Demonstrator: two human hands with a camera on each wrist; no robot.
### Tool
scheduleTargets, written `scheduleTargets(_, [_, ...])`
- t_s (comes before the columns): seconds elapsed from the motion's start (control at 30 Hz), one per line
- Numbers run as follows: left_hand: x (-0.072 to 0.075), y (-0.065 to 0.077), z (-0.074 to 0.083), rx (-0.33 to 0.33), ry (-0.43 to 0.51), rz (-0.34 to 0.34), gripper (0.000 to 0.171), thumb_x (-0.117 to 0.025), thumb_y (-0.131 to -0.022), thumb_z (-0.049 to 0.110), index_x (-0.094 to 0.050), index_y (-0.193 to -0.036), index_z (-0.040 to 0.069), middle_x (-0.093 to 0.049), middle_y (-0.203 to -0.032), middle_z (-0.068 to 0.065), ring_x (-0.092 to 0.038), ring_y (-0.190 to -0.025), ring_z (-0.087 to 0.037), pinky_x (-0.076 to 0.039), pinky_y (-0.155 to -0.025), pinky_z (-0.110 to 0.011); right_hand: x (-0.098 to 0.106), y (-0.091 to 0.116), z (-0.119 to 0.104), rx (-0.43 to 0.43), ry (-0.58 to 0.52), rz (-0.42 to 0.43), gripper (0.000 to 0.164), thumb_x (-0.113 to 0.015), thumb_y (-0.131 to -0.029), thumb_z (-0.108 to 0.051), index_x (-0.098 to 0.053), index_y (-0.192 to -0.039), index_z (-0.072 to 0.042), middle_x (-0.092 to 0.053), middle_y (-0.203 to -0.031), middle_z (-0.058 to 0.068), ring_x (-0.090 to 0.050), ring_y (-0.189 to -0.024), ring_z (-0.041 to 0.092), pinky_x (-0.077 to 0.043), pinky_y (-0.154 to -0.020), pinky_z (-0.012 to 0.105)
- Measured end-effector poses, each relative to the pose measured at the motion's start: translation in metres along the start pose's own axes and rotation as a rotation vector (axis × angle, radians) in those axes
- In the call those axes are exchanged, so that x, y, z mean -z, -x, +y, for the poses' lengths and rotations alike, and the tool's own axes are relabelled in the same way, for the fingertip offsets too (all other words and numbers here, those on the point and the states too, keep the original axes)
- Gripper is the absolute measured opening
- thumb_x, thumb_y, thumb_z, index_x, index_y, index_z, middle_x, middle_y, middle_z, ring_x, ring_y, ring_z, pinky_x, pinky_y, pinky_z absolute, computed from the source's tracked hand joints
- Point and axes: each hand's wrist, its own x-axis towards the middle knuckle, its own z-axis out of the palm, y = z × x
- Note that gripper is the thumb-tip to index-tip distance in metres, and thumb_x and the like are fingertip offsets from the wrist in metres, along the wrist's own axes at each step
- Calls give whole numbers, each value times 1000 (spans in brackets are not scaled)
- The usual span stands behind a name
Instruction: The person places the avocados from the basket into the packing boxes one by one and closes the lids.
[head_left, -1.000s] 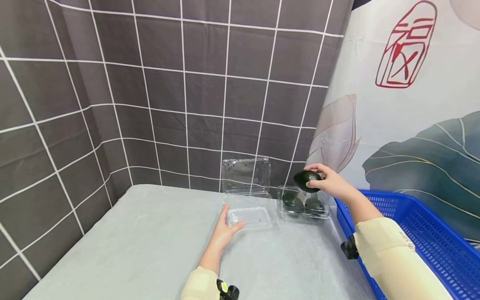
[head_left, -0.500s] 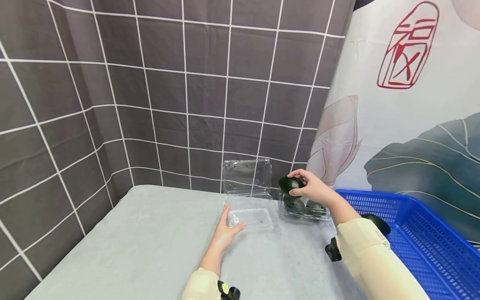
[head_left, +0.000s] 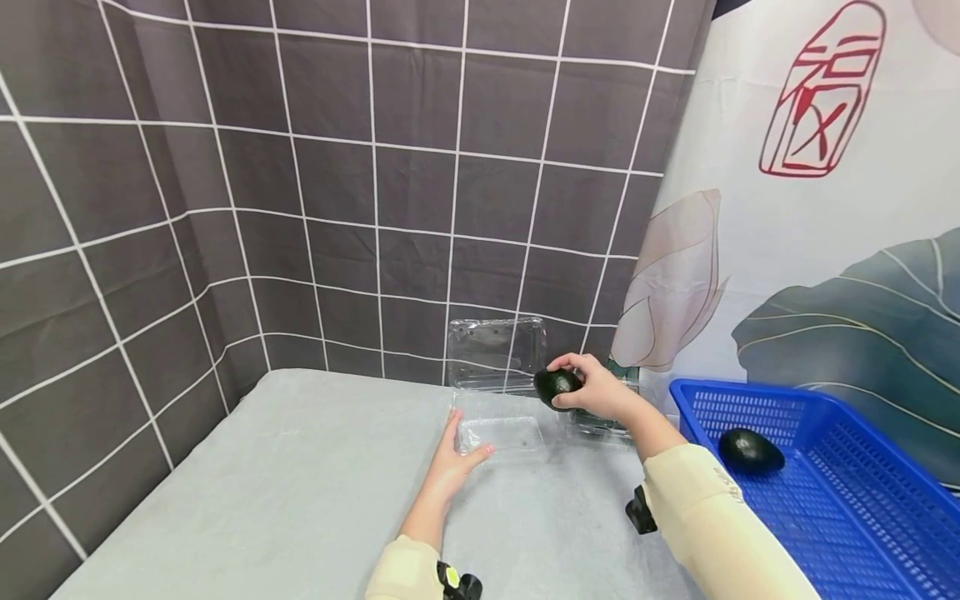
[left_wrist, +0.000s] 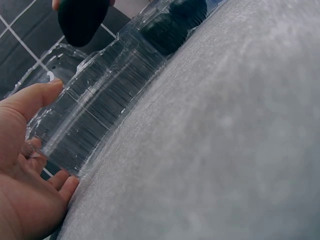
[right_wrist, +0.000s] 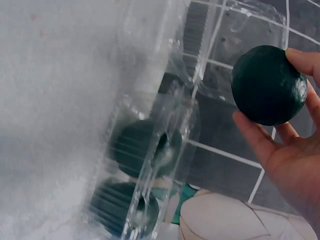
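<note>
My right hand [head_left: 603,395] holds a dark green avocado [head_left: 553,387] between thumb and fingers, raised above the right side of an open clear plastic clamshell container [head_left: 498,435]. The container's lid [head_left: 495,348] stands upright at the back. My left hand [head_left: 448,463] holds the base at its near left corner; in the left wrist view the thumb [left_wrist: 47,92] lies at the rim and the other fingers at the side. Close by on the right sits a second clear container [right_wrist: 107,165] with two avocados inside, partly hidden behind the right hand in the head view.
A blue perforated plastic basket [head_left: 847,521] stands at the table's right side with one avocado [head_left: 750,452] in it. Grey cloth [head_left: 285,492] covers the table. Behind hang a dark grid-patterned curtain [head_left: 330,183] and a pale printed sheet [head_left: 720,308].
My right hand has carried the avocado left and down, from above the filled container to beside the open one. The basket's avocado has come into view. My left hand has stayed put.
</note>
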Motion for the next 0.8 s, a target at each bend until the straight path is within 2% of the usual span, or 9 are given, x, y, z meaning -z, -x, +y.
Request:
scheduleTargets(0.1, [0,1,0,5,0,0,83,-72,-76,6,-23,-143,-3,-12,-150,-26,-8,-136,-43,-8,-108,-55,-7,0,0,-46,10,-1,43,-74,-75,-10,-56,-113,-8,-35,-118,21,-49,-87,29,-47,-72,36])
scheduleTargets(0.3, [0,1,0,15,-7,0,84,-72,-76,8,-23,-144,-1,-11,-150,-24,-8,-136,-42,-9,-108,-56,-22,-3,1,-50,-9,-24,41,-72,-76,-8,-56,-114,-8,-35,-116,20,-49,-96,34,-49,-77,42])
scheduleTargets(0.53, [1,1,2,18,-1,3,84,-73,-76,7,-23,-144,-1,-11,-151,-23,-8,-137,-41,-9,-108,-56,-44,-7,6,-73,112,-27,41,-75,-73,-12,-59,-110,-14,-39,-115,16,-48,-99,33,-47,-80,46])
scheduleTargets(0.6, [2,1,3,7,-1,5,84,-73,-76,7,-24,-144,-1,-12,-151,-23,-9,-137,-41,-10,-108,-56,-50,-8,8,-77,152,-29,41,-76,-72,-12,-60,-109,-16,-40,-116,14,-49,-98,31,-48,-80,46])
scheduleTargets(0.67, [2,6,13,2,6,10,82,-72,-76,4,-26,-143,-3,-13,-150,-24,-10,-136,-41,-11,-108,-55,-56,-8,8,-85,192,-34,40,-76,-72,-12,-60,-109,-17,-41,-117,12,-51,-97,30,-49,-79,46])
scheduleTargets(0.8, [1,6,13,-32,13,36,81,-74,-73,2,-30,-141,-3,-17,-150,-22,-11,-137,-39,-11,-109,-53,-66,-8,7,-108,269,-26,40,-76,-73,-12,-61,-108,-20,-42,-113,9,-53,-95,29,-49,-78,46])
